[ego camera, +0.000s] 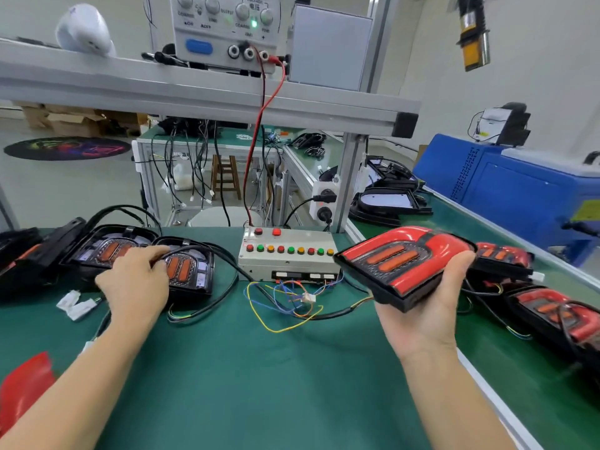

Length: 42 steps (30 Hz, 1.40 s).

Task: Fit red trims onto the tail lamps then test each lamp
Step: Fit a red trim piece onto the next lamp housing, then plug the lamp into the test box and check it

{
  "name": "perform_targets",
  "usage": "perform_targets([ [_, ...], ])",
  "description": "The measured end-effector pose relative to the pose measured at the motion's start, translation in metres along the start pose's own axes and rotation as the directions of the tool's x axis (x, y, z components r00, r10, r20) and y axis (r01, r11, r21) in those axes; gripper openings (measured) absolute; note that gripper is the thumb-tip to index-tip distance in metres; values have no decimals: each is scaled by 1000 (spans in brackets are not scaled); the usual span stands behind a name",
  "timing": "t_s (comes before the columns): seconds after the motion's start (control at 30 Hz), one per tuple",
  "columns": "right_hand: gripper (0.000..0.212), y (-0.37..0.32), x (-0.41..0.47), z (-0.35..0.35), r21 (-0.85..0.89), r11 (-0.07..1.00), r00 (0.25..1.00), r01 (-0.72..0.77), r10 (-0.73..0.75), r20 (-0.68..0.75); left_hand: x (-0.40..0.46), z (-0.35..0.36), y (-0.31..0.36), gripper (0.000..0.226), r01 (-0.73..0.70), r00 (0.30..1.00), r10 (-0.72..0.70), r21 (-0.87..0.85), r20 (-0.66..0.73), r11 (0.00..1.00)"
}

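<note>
My right hand [425, 306] holds a tail lamp with a red trim fitted [406, 258] above the green mat, palm up, fingers curled round its right edge. Its cable [337, 312] trails left across the mat. My left hand [136, 284] lies on an untrimmed tail lamp [191, 271] at the left, fingers curled over its near edge. A second untrimmed lamp [110, 248] sits just behind it. Trimmed lamps [552, 310] lie at the right. A loose red trim [26, 384] lies at the lower left corner.
A white test box [289, 254] with red, green and yellow buttons stands mid-table, loose coloured wires [285, 303] in front. White connectors [76, 303] lie left. A power supply [224, 30] sits on the upper shelf. A blue machine [519, 190] stands at the right.
</note>
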State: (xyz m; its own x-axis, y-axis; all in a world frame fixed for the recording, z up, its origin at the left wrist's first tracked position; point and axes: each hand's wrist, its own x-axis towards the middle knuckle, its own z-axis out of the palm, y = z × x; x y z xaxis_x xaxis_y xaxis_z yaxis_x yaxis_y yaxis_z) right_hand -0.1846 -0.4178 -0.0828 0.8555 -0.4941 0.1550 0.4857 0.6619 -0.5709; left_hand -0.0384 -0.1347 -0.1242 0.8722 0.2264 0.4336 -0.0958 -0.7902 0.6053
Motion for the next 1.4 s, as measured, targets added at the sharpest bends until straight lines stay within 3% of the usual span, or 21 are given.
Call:
perform_targets([
  [0.1, 89, -14, 14, 6, 68, 993, 987, 91, -81, -136, -9, -1, 9, 27, -11, 1000, 8, -177, -18, 984],
  [0.23, 63, -33, 35, 13, 86, 981, 953, 176, -148, -264, -14, -1, 22, 26, -21, 999, 11, -277, -39, 961],
  [0.6, 62, -55, 63, 18, -8, 975, 929, 221, -213, -303, -25, -8, 32, 32, -60, 997, 39, -372, -63, 926],
  [0.8, 75, -53, 47, -24, -53, 999, 946, 3, -20, -324, -28, -12, 40, 29, -217, 975, 183, -389, -123, 895],
  [1.0, 50, -49, 33, -81, -171, 952, 897, -252, 164, -410, -37, -12, 61, 32, -390, 913, 327, -289, -243, 874],
  [1.2, 29, -52, 40, -114, -364, 852, 826, -376, 131, -548, -45, -9, 96, 39, -563, 824, 490, -316, -284, 763],
  [1.4, 36, -52, 49, -128, -581, 666, 823, -468, 88, -562, -59, 4, 117, 31, -584, 805, 567, -403, -176, 704],
])
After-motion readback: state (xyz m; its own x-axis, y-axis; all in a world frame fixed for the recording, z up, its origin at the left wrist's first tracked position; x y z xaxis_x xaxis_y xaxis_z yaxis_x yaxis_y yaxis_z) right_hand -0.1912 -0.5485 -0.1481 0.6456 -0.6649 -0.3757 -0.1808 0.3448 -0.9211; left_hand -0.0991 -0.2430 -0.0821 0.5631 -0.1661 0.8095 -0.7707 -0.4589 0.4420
